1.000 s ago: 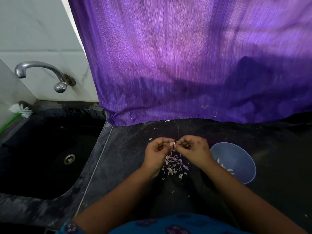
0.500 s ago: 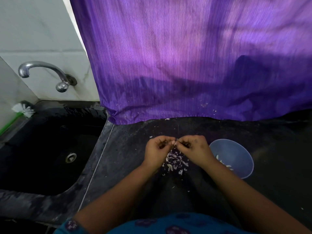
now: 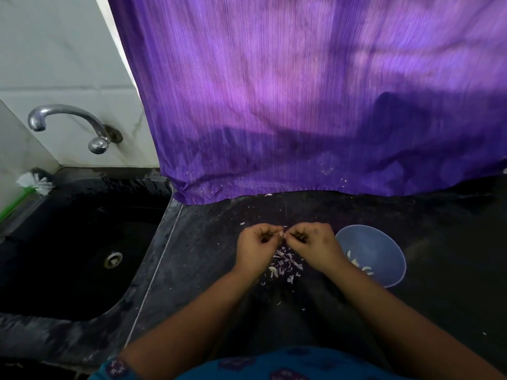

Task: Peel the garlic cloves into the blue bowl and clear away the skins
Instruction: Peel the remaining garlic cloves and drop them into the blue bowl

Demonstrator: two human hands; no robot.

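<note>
Two hands meet over the dark surface [image 3: 208,259], fingertips together on one small garlic clove [image 3: 282,235]. The left hand [image 3: 256,246] has its fingers curled in and pinches the clove from its side; the right hand [image 3: 312,244] is curled the same way and pinches it from the other side. The clove itself shows only as a pale sliver between the fingertips, too small to tell how much skin is on it.

Directly below the clove, between the two wrists, lies a loose pile of garlic skins [image 3: 284,263], pale and purplish flakes resting on the surface. A few stray flakes lie scattered around the pile and nearer the person's body.

Just beside the right hand, on the far side from the clove, sits the blue bowl [image 3: 384,242], upright on the surface. Several pale peeled cloves [image 3: 359,266] lie in its bottom, partly hidden by the right wrist.

Beyond the hands, a purple curtain [image 3: 301,105] hangs down to the back edge of the surface, with bits of skin clinging near its hem. Well to the left of the hands is a black sink [image 3: 68,283] with a metal drain, a chrome tap [image 3: 74,124] on the tiled wall above it, and a green-handled brush [image 3: 30,185] at its back corner.
</note>
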